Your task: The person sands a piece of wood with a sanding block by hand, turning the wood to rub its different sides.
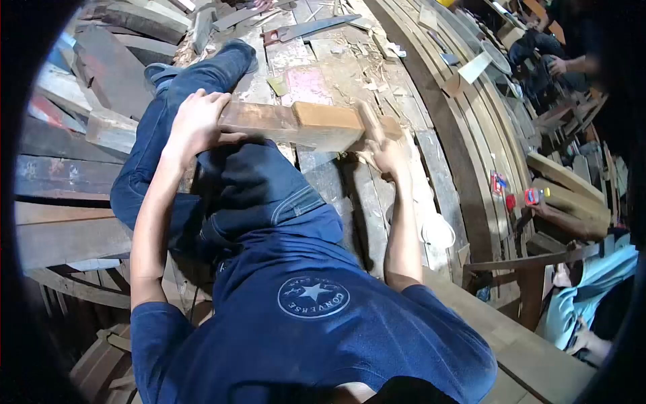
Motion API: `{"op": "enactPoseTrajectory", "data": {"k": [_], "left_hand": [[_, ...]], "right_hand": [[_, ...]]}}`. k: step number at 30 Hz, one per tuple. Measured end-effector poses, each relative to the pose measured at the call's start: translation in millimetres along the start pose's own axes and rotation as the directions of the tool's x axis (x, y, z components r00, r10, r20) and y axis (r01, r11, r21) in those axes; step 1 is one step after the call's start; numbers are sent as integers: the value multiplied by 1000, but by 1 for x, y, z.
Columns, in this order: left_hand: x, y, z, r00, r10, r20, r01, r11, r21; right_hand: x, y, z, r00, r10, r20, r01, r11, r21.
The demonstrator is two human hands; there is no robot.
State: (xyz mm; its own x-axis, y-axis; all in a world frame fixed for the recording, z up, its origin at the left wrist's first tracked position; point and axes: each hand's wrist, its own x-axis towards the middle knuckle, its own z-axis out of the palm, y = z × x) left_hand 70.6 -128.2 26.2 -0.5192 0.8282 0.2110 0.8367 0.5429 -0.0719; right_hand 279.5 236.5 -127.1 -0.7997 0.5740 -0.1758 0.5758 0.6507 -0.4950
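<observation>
A thick wooden beam (259, 118) lies crosswise over my lap, with a notched step and a lighter raised section toward its right end. My left hand (197, 124) is closed over its left end, the thumb on the near side. At the right end, my right hand (391, 159) is closed around a short pale wooden stick (368, 120), which stands up against the beam's end. A brownish piece of wood beside the stick is partly hidden, and I cannot tell whether the two are joined.
A handsaw (309, 29) lies on the littered plank floor ahead. Long planks (464, 101) run along the right, and stacked timber (67, 172) fills the left. A white cup-like object (437, 231) is near my right forearm. Other people (572, 64) sit at the right.
</observation>
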Motion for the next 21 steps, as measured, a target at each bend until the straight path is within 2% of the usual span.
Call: {"op": "enactPoseTrajectory", "data": {"k": [1,2,3,4,5,7,9,12,13,15,16,17,18,19,21], "left_hand": [[1,1,0,1000,-11,-15,11,1000,0],[1,0,2,999,-9,-31,9,1000,-7],[4,0,6,999,3,-49,-4,1000,-19],[3,-3,12,987,73,-145,-73,997,3],[2,7,3,996,1,-84,-2,1000,-16],[5,7,4,997,27,-74,-28,999,-17],[3,4,7,995,27,-94,-28,1000,-11],[4,4,6,996,8,-90,-11,1000,-24],[4,6,5,997,-2,-83,-1,999,-33],[5,9,2,997,-17,-70,14,999,-46],[4,6,6,996,0,-90,-3,999,-36],[4,7,6,996,2,-94,-6,999,-45],[5,8,5,995,6,-96,-11,998,-54],[5,8,4,995,9,-100,-15,998,-62],[4,6,9,992,49,-119,-54,998,-44]], "right_hand": [[-29,-53,-22,993,-36,113,23,993,120],[-41,-77,-15,998,15,65,-23,990,138],[-52,-94,-11,992,-127,13,124,985,118],[-54,-106,-10,996,-81,39,80,996,45],[-58,-109,-19,992,-80,94,72,993,89],[-48,-90,-26,983,-108,148,87,986,143],[-43,-67,-35,981,23,193,-57,984,172],[-15,-3,-21,982,169,80,-174,982,68],[-14,-1,-22,965,254,70,-258,964,69],[-17,-16,-8,977,210,-15,-209,976,66],[-29,-40,-8,990,117,-77,-113,992,62],[-37,-64,-15,994,96,50,-100,990,98],[-54,-86,-20,1000,-17,26,14,995,97],[-66,-107,-28,990,-101,94,86,986,145],[-61,-109,-14,992,-67,107,53,991,122]]}}
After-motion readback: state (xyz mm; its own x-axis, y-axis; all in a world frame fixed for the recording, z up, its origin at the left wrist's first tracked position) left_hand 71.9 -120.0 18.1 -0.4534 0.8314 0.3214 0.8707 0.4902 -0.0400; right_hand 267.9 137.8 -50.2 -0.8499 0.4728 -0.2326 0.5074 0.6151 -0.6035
